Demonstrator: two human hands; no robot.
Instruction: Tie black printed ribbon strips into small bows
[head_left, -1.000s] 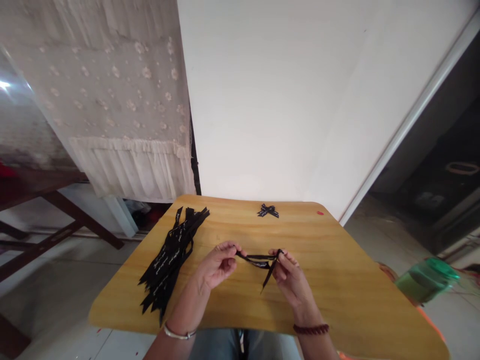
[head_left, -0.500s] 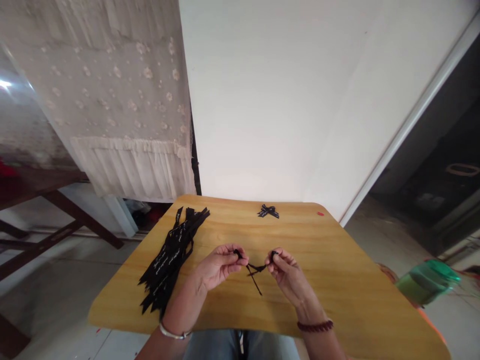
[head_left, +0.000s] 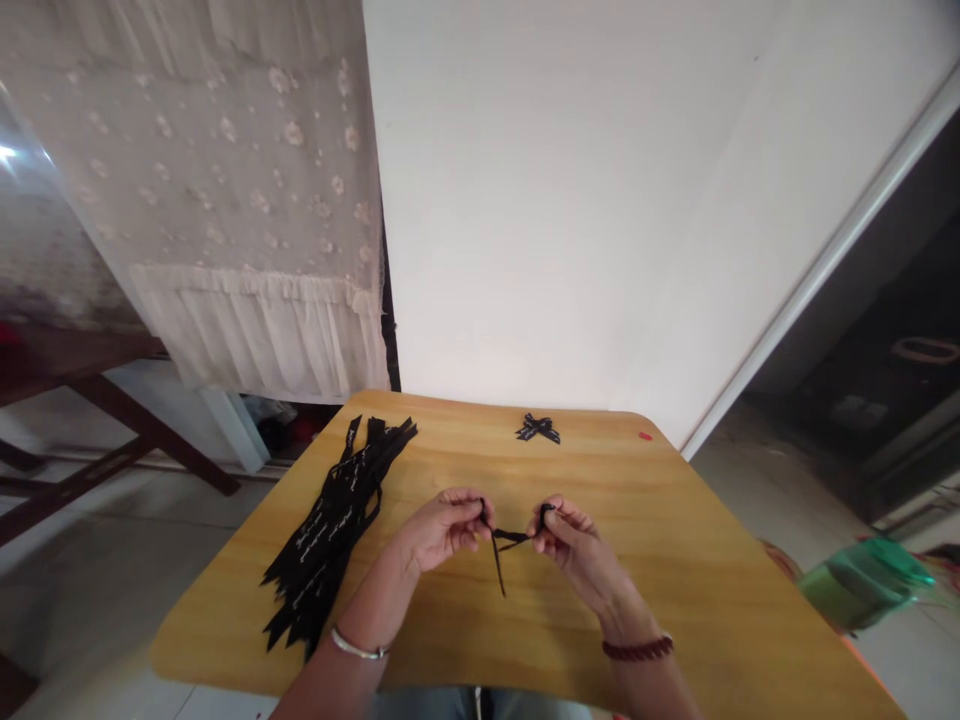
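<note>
Between my two hands a black ribbon (head_left: 511,536) stretches just above the table, with a thin tail hanging down from it. My left hand (head_left: 456,522) pinches one end between thumb and fingers. Its other end is gripped by my right hand (head_left: 564,528), where a small loop shows above the thumb. To the left lies a pile of black ribbons (head_left: 330,530) with white lettering and notched ends. A finished-looking black ribbon bow (head_left: 538,428) with white print rests near the far edge of the table.
The wooden table (head_left: 675,560) has rounded corners and stands against a white wall panel (head_left: 540,200). A small red piece (head_left: 645,436) lies near its far right corner. Beyond the right side is a green container (head_left: 862,582). A lace curtain (head_left: 262,220) hangs at the left.
The ribbon between my hands now runs straighter, and its hanging tail has swung slightly left. Both hands keep their pinch and have hardly moved. The view has shifted a little.
</note>
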